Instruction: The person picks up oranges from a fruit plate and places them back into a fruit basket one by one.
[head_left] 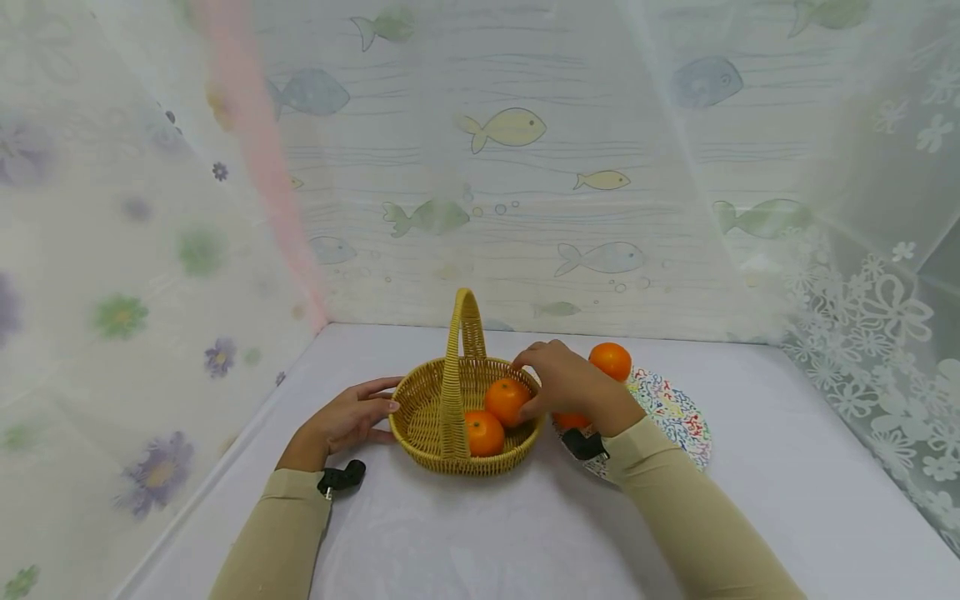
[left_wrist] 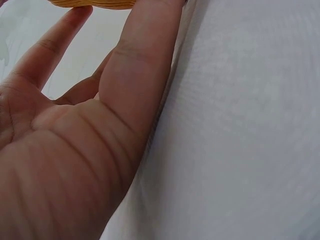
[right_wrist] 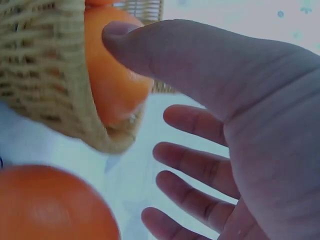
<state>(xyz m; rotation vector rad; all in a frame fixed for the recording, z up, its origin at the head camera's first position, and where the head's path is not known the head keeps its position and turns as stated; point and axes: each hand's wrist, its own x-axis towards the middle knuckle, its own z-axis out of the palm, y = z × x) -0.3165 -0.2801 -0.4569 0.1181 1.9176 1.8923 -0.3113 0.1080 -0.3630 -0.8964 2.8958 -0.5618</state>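
Observation:
A yellow wicker basket [head_left: 453,466] with a tall arched handle stands on the white cloth. Two oranges sit in its right half, a front orange [head_left: 484,434] and a rear orange [head_left: 505,400]. My left hand [head_left: 348,419] touches the basket's left rim with nearly straight fingers; one fingertip meets the wicker in the left wrist view. Over the right rim is my right hand [head_left: 573,383], its thumb against the rear orange [right_wrist: 117,75]. The other fingers of that hand are spread, off the fruit and outside the basket in the right wrist view.
Right of the basket, a speckled plate [head_left: 678,417] lies partly under my right forearm. An orange [head_left: 610,361] is at its back edge, and another orange [head_left: 572,420] shows partly behind my right hand. A fish-patterned curtain [head_left: 510,167] closes off the back.

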